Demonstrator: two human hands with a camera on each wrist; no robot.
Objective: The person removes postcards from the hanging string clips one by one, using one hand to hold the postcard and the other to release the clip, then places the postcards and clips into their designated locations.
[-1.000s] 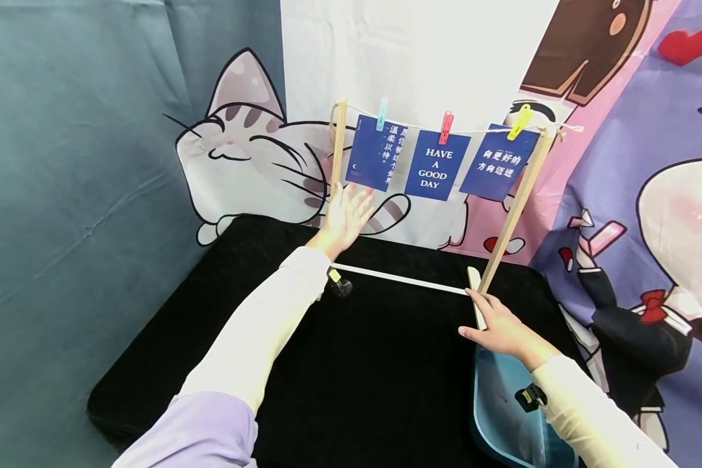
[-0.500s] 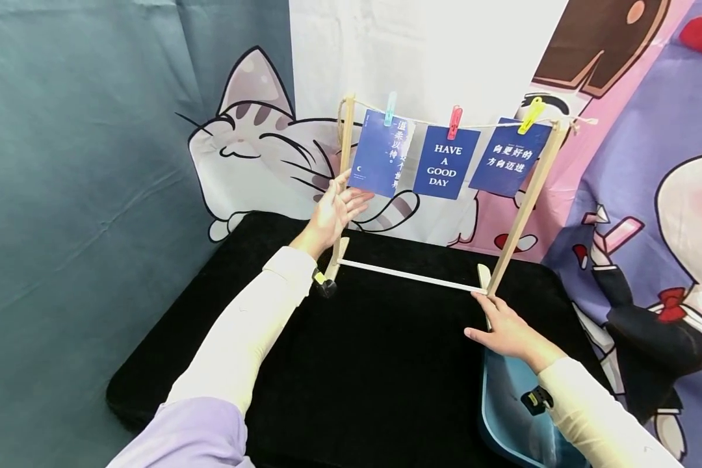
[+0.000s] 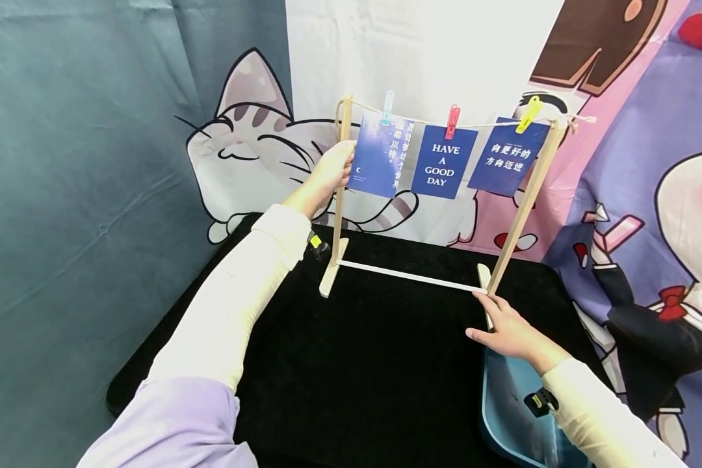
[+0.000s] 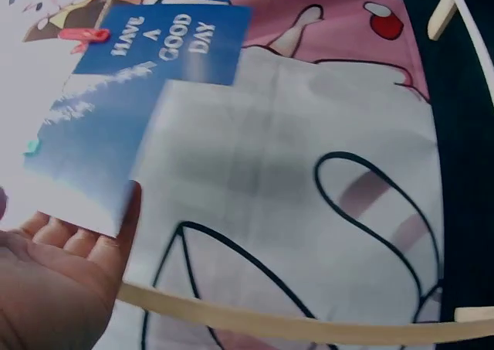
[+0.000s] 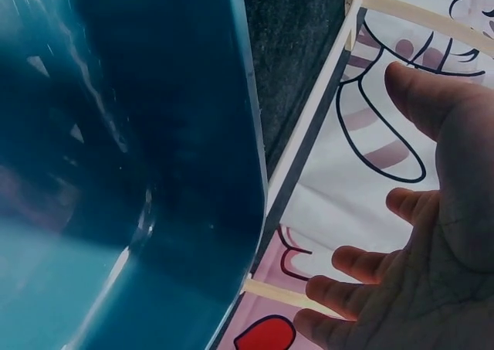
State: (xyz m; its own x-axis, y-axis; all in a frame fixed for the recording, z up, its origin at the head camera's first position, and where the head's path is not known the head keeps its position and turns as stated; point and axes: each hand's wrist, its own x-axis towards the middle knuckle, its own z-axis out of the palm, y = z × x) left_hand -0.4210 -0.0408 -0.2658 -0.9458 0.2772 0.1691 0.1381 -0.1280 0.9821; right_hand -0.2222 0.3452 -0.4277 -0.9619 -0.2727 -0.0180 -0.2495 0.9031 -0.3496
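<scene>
A wooden stand (image 3: 342, 214) bears a string with several-worded blue cards hung from it. Its left card (image 3: 377, 159) hangs from a light-blue clip (image 3: 388, 107). My left hand (image 3: 327, 172) is at that card's left edge, beside the stand's left post; in the left wrist view its fingers (image 4: 73, 238) reach behind the card, tips partly hidden, and the thumb stays off its face. A red clip (image 3: 453, 122) holds the middle card (image 3: 443, 162), a yellow clip (image 3: 529, 115) the right card (image 3: 509, 156). My right hand (image 3: 511, 331), fingers extended, rests by the stand's right foot (image 3: 484, 278).
A blue plastic bin (image 3: 488, 396) stands under my right forearm, at the right side of the black-covered table (image 3: 357, 370). A white crossbar (image 3: 409, 276) joins the stand's feet. Printed cloth (image 3: 240, 169) hangs behind.
My left hand has risen from below the left card to its left edge, and its fingers have turned inward. My right hand has stayed by the stand's right foot.
</scene>
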